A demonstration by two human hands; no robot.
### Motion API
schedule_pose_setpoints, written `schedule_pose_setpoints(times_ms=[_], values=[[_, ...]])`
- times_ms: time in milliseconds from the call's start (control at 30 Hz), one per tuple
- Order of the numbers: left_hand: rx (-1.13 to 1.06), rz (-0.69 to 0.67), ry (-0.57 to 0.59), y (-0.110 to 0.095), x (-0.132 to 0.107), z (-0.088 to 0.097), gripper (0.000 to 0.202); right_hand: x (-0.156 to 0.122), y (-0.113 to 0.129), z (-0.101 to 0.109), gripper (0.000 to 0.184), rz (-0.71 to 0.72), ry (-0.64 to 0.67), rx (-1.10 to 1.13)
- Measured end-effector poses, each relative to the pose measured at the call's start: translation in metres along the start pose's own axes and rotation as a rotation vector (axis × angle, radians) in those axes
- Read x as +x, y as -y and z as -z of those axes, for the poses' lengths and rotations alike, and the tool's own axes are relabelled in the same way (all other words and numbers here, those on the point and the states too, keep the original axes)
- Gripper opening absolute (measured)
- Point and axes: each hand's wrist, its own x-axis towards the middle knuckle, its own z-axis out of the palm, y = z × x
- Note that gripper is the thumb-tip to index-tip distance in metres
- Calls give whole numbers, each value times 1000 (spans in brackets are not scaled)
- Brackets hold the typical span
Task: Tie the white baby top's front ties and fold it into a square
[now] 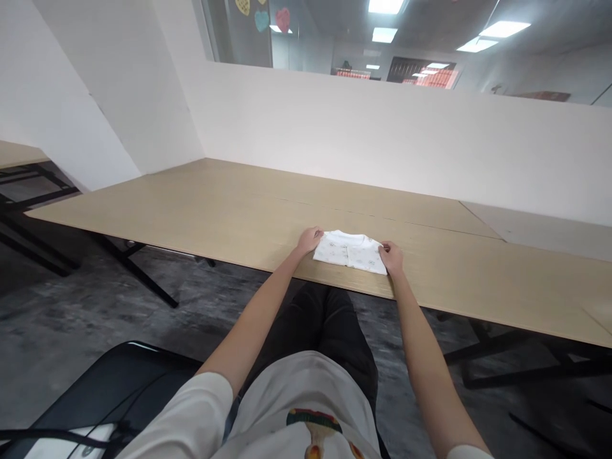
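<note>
A small white baby shirt (351,251) with a faint scattered print lies folded on the wooden table, near its front edge. Its curved neckline faces the wall, and a short seam or placket runs down the middle. At the shirt's left upper corner, my left hand (310,240) is closed on the fabric's edge. My right hand (392,257) pinches the opposite side edge, fingers curled. The fingertips of both hands are partly hidden.
The long tabletop (191,204) runs against a white wall (335,127) with a window above. A black chair (143,363) bearing cables and a white object (71,443) stands at my lower left. Another table (19,153) is at the far left.
</note>
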Motion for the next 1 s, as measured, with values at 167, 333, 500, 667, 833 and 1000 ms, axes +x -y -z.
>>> schedule_pose_setpoints(times_ms=[167,333,500,667,833,1000], values=[[48,-17,38,-2,-1,1,31,0,1,-1,36,25,52,-112],[97,-29,47,-4,-2,5,35,-2,2,0,34,67,75,-137],[50,-15,64,-5,-5,8,34,-3,4,1,35,47,69,-141],[-17,-6,46,-1,-5,7,35,-4,2,1,32,46,43,-116],[-33,18,30,0,-5,6,34,-5,2,1,30,49,47,-90],[-41,25,41,-5,-8,10,34,-5,3,0,30,33,45,-87]])
